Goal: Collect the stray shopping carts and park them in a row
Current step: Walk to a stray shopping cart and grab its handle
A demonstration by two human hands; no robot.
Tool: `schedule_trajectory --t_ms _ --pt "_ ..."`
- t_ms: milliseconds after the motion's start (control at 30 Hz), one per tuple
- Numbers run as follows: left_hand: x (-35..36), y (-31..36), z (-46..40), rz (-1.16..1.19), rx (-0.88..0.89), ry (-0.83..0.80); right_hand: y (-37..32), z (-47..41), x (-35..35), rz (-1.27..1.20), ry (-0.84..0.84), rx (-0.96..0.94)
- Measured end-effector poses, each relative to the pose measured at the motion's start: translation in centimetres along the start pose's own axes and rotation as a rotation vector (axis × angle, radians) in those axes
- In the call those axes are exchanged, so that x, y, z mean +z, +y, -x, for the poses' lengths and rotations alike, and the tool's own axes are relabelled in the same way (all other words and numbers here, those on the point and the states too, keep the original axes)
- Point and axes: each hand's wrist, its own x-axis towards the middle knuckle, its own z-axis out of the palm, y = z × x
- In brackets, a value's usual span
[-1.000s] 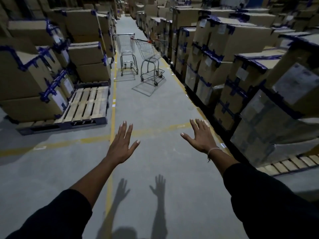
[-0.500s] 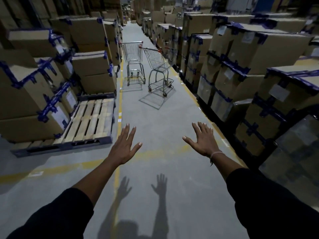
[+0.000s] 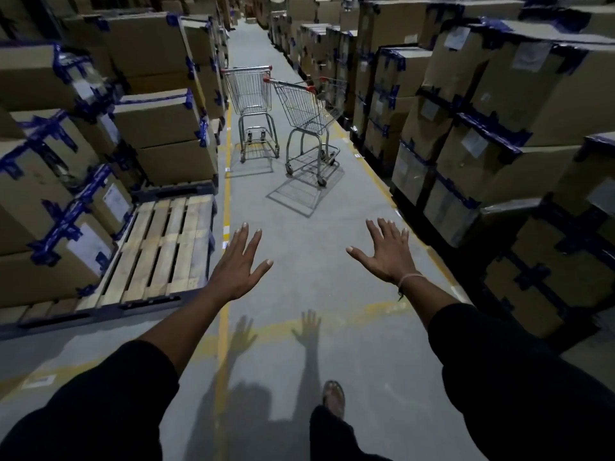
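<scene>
floor: grey concrete aisle [image 3: 299, 261], running from near to far between box stacks; a yellow painted line [image 3: 227, 194] runs along its left side, another faded yellow line crosses it near the person.
room: dim warehouse, light from behind the person; arm and hand shadows fall on the floor ahead of them.
left side: stacked cardboard boxes [image 3: 159, 128] with blue tape on corners; near them a bare wooden pallet [image 3: 159, 254] on the floor, beside the yellow line.
right side: long wall of taped cardboard boxes on the right [image 3: 482, 128], several with white labels, stacked high down the aisle.
left cart [image 3: 251, 108]: wire shopping cart, red handle ends, upright, mid-aisle, far, by the yellow line.
right cart [image 3: 309, 128]: wire shopping cart, upright, angled, just beside the left cart and a little nearer; whether they touch, can't tell.
left hand [image 3: 236, 271]: raised over the floor, grip spread, fingers straight, holding nothing.
right hand [image 3: 389, 257]: same, grip spread, empty; thin band at the wrist.
gap: both hands well apart from the carts.
person: dark sleeves, one sandalled foot [image 3: 333, 397] on the floor, near.
</scene>
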Motion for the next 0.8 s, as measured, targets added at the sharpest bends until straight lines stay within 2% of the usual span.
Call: schedule_trajectory --t_ms 300,533,800 --pt "-1.5 -6.2 -21.6 -0.036 -0.1 -0.018 1.5 -24.5 1.0 0.007 -0.046 -0.061" --pt "-2.3 -10.7 -34.2 -0.016 -0.159 -0.009 0.9 -39.6 2.1 0.031 -0.066 -0.128" --pt "-2.7 -20.6 -52.1 -0.005 -0.136 -0.003 -1.7 -58.7 6.0 0.057 -0.065 -0.131"
